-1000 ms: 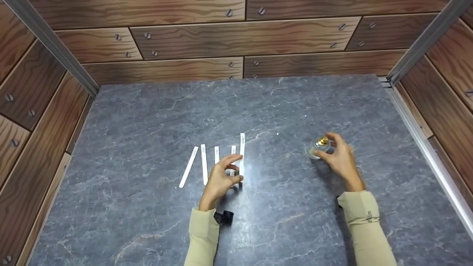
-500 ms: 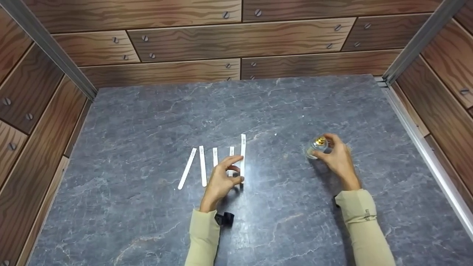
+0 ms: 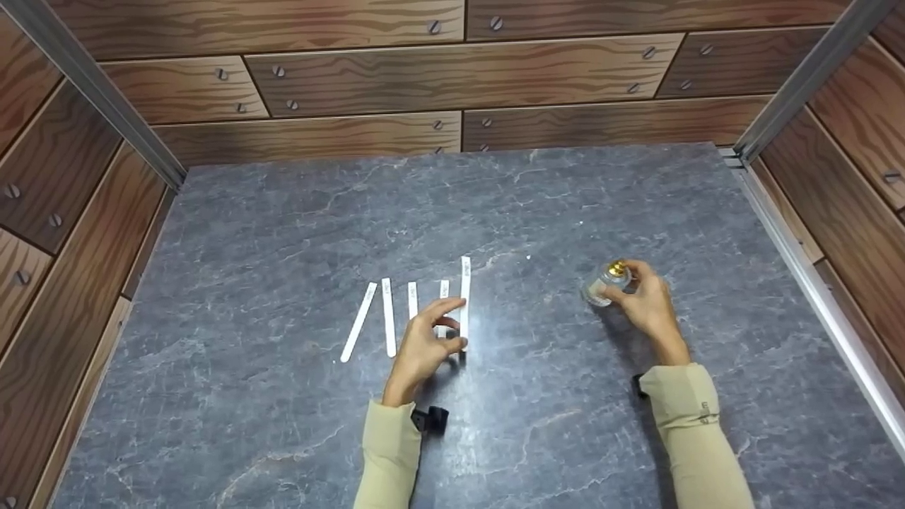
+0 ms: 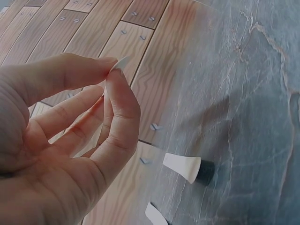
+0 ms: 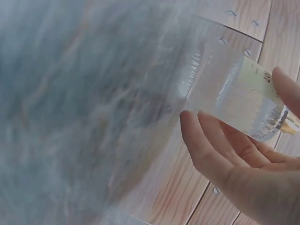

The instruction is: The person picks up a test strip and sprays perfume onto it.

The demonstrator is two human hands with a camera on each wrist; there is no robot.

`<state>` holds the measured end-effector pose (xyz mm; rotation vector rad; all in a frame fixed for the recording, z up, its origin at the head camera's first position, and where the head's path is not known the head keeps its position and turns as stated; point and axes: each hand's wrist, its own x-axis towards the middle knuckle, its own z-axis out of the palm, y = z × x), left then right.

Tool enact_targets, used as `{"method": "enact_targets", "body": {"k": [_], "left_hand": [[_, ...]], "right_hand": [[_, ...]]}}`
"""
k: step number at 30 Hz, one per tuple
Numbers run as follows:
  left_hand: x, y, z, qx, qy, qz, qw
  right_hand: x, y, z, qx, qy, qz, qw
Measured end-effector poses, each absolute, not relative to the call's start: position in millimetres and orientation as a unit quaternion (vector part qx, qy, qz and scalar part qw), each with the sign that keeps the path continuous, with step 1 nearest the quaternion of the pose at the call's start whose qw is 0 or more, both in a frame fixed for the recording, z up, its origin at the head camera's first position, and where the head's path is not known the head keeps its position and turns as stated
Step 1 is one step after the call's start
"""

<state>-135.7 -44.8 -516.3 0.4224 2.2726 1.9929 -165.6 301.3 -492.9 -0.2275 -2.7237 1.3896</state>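
Note:
My left hand pinches a white paper test strip between thumb and fingertips. In the left wrist view only a thin edge of the strip shows at the pinch. My right hand holds a clear glass perfume bottle with a gold spray top, to the right of the strips. The right wrist view shows pale liquid and a label on the bottle, with fingers along one side and the thumb on the other. Several more strips lie left of the held one, some partly hidden behind my left hand.
The leftmost strip lies slanted, and another strip is beside it. Wood-patterned walls enclose the grey marbled tabletop at the back and sides. Tiny white specks dot the surface.
The bottle in my right hand has tilted slightly, its gold top shifting a little to the right in the last half second. My left hand keeps its grip on the strip, almost still.

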Motion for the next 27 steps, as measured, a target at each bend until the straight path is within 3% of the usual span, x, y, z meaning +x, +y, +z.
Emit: {"method": "enact_targets", "body": {"k": [16,20,27], "left_hand": [[-133.3,-38.8,-515.6,0.136,0.742,0.654,0.059],[-132.2,-36.1,-515.4,0.133,0.739,0.657,0.063],[-129.6,-34.9,-516.5,0.136,0.738,0.658,0.060]], "right_hand": [[-161.7,305.8,-483.7,-0.094,-0.635,0.766,-0.042],[-161.8,304.5,-486.2,-0.086,-0.616,0.783,-0.024],[-159.5,301.7,-491.4,-0.079,-0.657,0.748,-0.040]]}}
